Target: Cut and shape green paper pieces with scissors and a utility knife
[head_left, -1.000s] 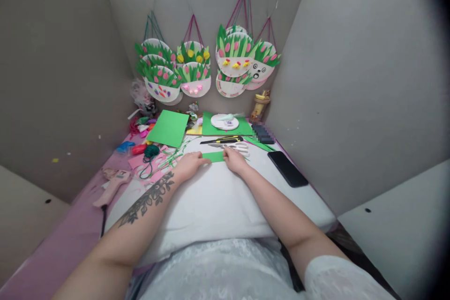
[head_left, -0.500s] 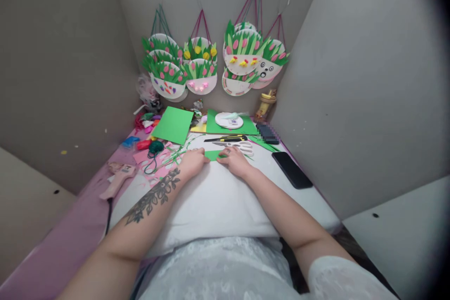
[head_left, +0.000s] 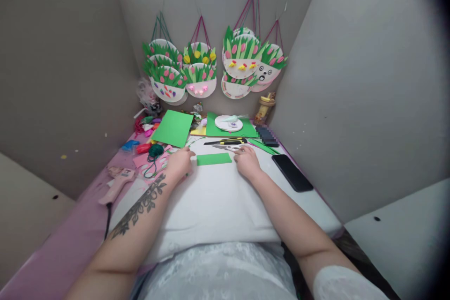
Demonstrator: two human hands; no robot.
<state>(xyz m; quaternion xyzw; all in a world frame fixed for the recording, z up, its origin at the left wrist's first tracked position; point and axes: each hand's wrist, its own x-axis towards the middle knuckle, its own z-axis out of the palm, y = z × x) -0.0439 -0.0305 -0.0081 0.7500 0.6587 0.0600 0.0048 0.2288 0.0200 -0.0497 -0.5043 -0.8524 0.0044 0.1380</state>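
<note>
A narrow green paper strip [head_left: 214,159] lies flat on the white table cover between my two hands, touched by neither. My left hand [head_left: 180,163] is just left of the strip, fingers loosely bent and apart, beside pink paper scraps [head_left: 140,158]. My right hand [head_left: 248,161] is beyond the strip's right end, its fingers curled over the handles of the scissors [head_left: 227,148]. Those handles are mostly hidden under the fingers. Behind the scissors lies a black and yellow utility knife [head_left: 230,141].
Green sheets [head_left: 174,127] lie toward the back, with a white plate [head_left: 225,123] on one. At left are a glue gun [head_left: 118,185] and dark green yarn [head_left: 155,151]. A black phone [head_left: 291,172] lies at right. Decorated paper-plate baskets [head_left: 200,86] hang on the back wall.
Both hands have let go of the green strip and moved apart. My left hand went left toward the scraps; my right hand went right onto the scissors' handles.
</note>
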